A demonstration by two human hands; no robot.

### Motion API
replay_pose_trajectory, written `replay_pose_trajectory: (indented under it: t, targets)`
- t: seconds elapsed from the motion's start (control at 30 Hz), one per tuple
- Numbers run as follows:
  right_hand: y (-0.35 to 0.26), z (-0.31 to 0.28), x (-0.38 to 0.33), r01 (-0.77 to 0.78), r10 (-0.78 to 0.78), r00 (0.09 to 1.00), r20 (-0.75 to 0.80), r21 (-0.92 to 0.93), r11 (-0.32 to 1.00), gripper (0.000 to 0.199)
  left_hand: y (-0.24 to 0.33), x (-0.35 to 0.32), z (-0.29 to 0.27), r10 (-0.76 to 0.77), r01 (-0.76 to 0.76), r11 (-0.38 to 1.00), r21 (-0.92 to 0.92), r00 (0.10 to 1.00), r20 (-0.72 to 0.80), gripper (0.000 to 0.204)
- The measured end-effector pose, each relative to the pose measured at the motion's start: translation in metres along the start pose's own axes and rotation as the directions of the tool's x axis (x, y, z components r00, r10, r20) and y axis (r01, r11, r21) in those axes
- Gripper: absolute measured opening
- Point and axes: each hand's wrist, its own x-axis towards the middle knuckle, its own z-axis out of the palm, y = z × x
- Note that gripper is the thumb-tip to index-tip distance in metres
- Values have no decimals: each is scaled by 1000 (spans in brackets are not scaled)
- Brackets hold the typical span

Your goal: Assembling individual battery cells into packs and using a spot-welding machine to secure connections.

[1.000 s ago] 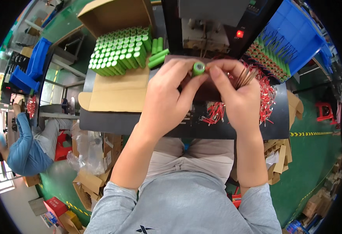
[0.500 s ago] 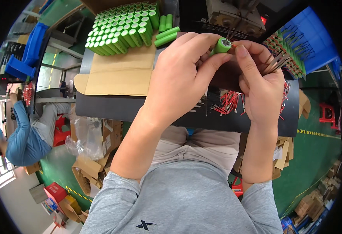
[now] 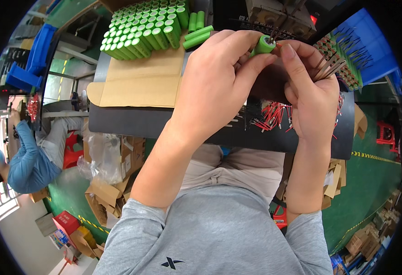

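Note:
My left hand (image 3: 219,78) pinches a green cylindrical battery cell (image 3: 264,45) between thumb and fingers, its end facing me. My right hand (image 3: 309,91) grips a bundle of thin metal strips with red ends (image 3: 327,68) and its thumb presses at the cell's end. Both hands are raised over a dark work mat (image 3: 132,123), just below a small machine (image 3: 279,16). Loose red-tipped strips (image 3: 274,117) lie on the mat beneath my hands.
Several green cells stand packed on brown cardboard (image 3: 136,85) at the upper left, with three lying loose (image 3: 197,32). A blue bin (image 3: 366,41) and a rack of cells with strips (image 3: 343,59) sit at the right. Another person in blue (image 3: 26,156) sits at the left.
Both hands have lifted the cell up toward the machine, and the view has tilted so the mat sits lower in the picture.

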Motion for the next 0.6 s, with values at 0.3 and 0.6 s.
replay_pose_trajectory:
  t: [0.3,0.6]
  targets:
    - [0,0,0,25,-25,1000,4,16,1000,20,-1,-1,3,34,-35,999,-19,999,-40,24]
    - [-7,-2,-14,83,-83,996,31,-13,996,14,8,-5,0,32,-33,993,-115,999,-10,22]
